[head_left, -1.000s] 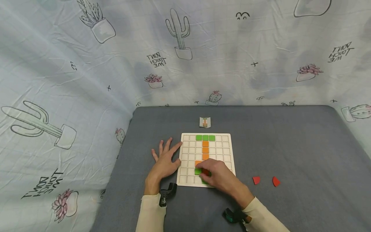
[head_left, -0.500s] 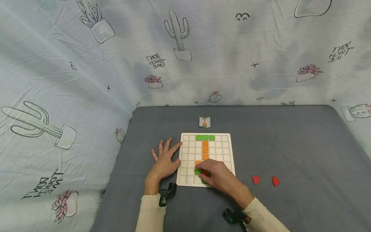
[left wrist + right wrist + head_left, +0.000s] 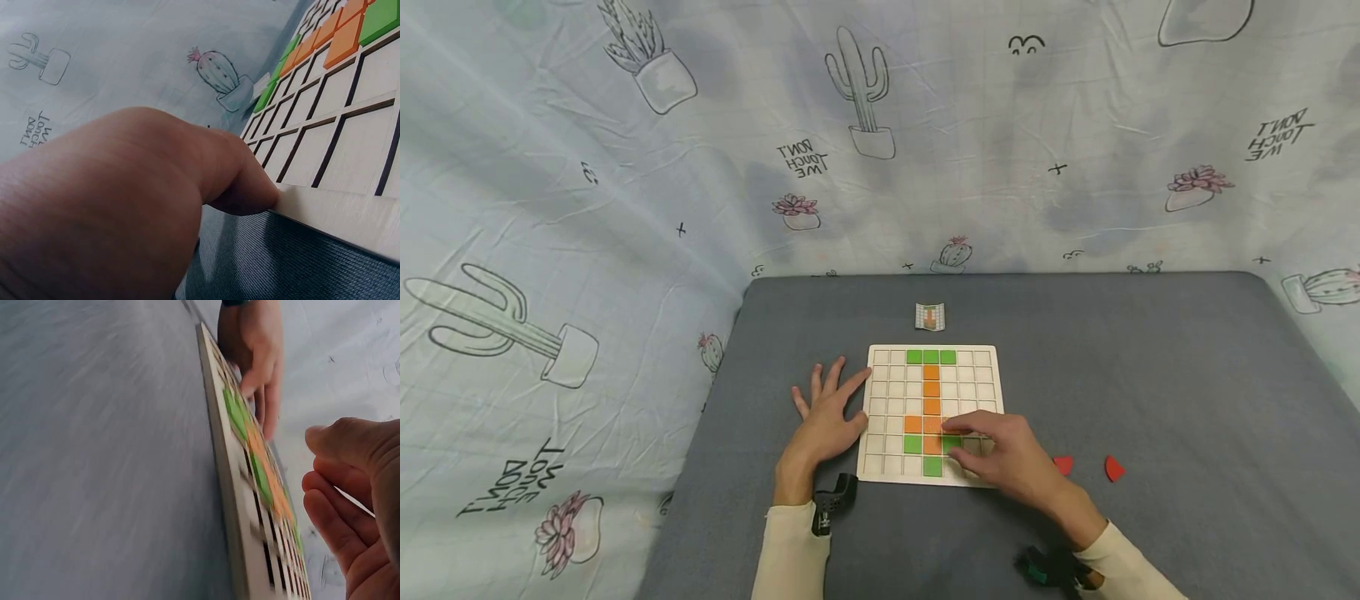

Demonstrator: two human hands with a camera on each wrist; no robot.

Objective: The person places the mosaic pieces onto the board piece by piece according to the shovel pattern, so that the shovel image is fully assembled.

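Note:
A pale wooden grid board (image 3: 880, 465) lies flat, with orange tiles (image 3: 932, 388) and green tiles (image 3: 913, 444) set in several of its squares. My left hand (image 3: 829, 425) is spread out at the board's left side, its thumb and index finger touching the edge. In the left wrist view the thumb (image 3: 240, 181) presses against the wooden rim. Over the lower right part of the board is my right hand (image 3: 1015, 458), thumb and index finger apart with nothing seen between them. It partly hides the right end of the orange row.
Two red pieces (image 3: 1114, 469) lie on the grey table (image 3: 1150, 358) to the right, one partly behind the right hand. A small patterned card (image 3: 929, 317) sits beyond the board. Patterned cloth (image 3: 970, 150) hangs behind and at the left.
My right hand has moved right from the middle of the tile pattern, uncovering orange and green tiles near the bottom. The left hand keeps its place on the board's edge.

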